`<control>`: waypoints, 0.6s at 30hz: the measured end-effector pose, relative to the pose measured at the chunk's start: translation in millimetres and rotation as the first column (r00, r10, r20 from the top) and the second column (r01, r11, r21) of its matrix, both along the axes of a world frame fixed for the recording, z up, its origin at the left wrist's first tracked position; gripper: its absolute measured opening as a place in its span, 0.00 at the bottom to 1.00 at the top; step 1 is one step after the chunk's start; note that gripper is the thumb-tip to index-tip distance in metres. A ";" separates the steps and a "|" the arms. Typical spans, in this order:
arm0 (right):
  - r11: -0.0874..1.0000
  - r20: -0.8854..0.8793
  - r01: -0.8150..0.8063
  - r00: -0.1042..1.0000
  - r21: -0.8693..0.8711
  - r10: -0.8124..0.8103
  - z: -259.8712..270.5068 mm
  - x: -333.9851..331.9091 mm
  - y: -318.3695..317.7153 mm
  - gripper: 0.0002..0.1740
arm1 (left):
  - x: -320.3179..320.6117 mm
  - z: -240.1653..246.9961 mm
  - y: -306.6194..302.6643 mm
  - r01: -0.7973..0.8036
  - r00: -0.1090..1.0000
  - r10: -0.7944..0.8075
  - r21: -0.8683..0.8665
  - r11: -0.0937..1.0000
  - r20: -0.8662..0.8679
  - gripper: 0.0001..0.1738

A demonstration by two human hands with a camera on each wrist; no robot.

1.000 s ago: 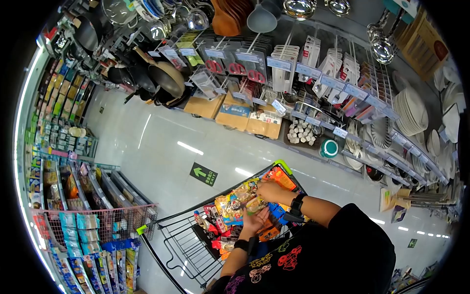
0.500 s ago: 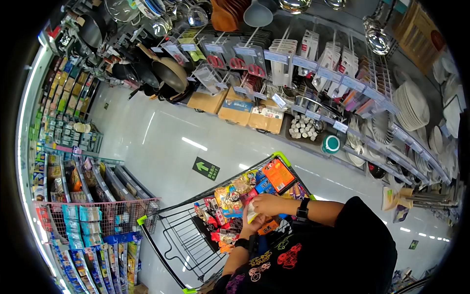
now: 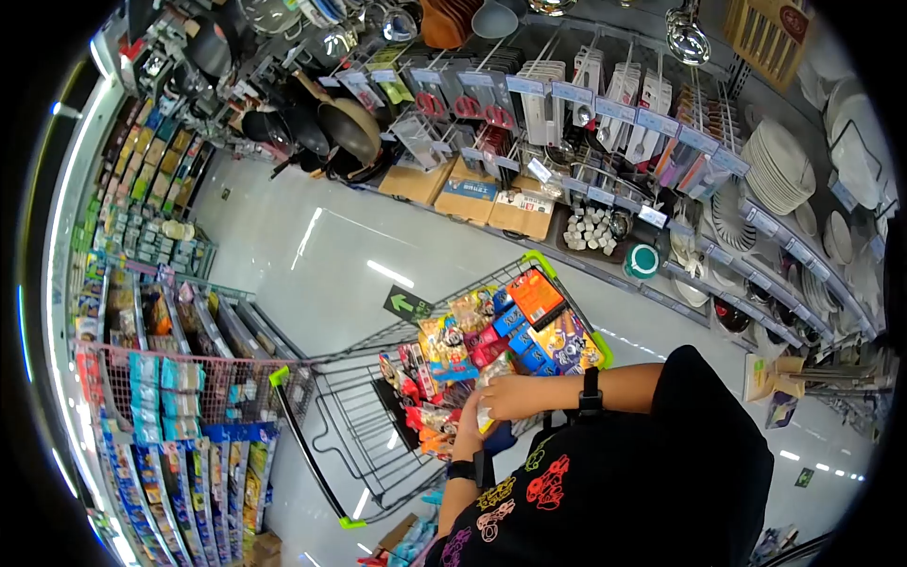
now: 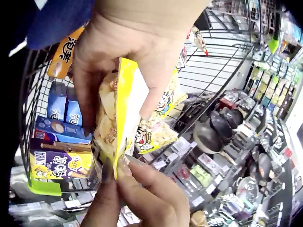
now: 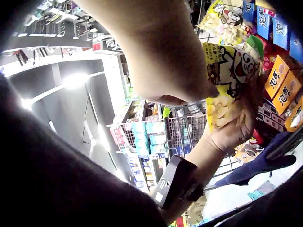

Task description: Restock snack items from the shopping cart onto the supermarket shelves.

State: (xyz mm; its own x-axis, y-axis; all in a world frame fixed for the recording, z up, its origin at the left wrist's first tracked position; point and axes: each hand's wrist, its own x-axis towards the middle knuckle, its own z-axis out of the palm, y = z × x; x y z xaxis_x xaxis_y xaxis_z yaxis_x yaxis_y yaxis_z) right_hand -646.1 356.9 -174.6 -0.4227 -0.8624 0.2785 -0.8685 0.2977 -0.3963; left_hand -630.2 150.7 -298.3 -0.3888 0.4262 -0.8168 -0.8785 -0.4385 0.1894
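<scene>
In the right wrist view a clear snack bag (image 5: pixel 232 71) with yellow print and a cartoon face is full of pale pieces. My left hand (image 4: pixel 128 52) holds it from below, thumb and fingers around its sides. With thumb and fingers my right hand (image 4: pixel 147 194) pinches the bag's yellow-edged end. In the head view the left hand (image 3: pixel 468 430) and right hand (image 3: pixel 510 395) meet over the near side of the shopping cart (image 3: pixel 354 435), and the right hand covers most of the bag.
Inside the cart lie another yellow snack bag (image 3: pixel 446 348), blue boxes (image 3: pixel 529 352), an orange package (image 3: pixel 535 297) and a purple box (image 3: pixel 573 346). A kitchenware shelf (image 3: pixel 605 203) runs along the far side. A pink wire basket (image 3: pixel 217 387) of packets stands left.
My right hand has come back toward my body with the snack bag, uncovering the orange and purple packages. Both hands are now close together at the bag. The head view has shifted.
</scene>
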 end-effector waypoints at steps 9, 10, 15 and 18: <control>0.989 -0.145 -0.131 0.982 -0.061 0.121 66.8 85.5 -24.0 0.05 | 118.3 58.9 -15.1 -0.325 0.914 0.375 0.276 0.905 -0.153 0.18; 0.986 -0.158 -0.147 0.978 -0.078 0.133 70.4 99.4 -25.6 0.05 | 135.2 65.5 -15.5 -0.345 0.899 0.394 0.244 0.906 -0.190 0.18; 0.938 -0.208 -0.262 0.954 -0.226 0.217 77.2 170.7 -25.3 0.02 | 221.1 92.4 -18.7 -0.446 0.827 0.455 0.106 0.889 -0.330 0.19; 0.910 -0.217 -0.316 0.940 -0.267 0.263 76.7 206.5 -18.7 0.04 | 267.1 98.1 -14.4 -0.495 0.764 0.538 0.213 0.843 -0.356 0.24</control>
State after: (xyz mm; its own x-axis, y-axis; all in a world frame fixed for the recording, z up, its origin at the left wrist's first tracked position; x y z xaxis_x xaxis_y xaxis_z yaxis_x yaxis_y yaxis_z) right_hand -439.6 338.3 -97.9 -0.0890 -0.8071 0.5837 -0.9611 -0.0842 -0.2629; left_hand -363.2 136.3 -200.2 -0.8465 0.1388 -0.5140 -0.3756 -0.8399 0.3918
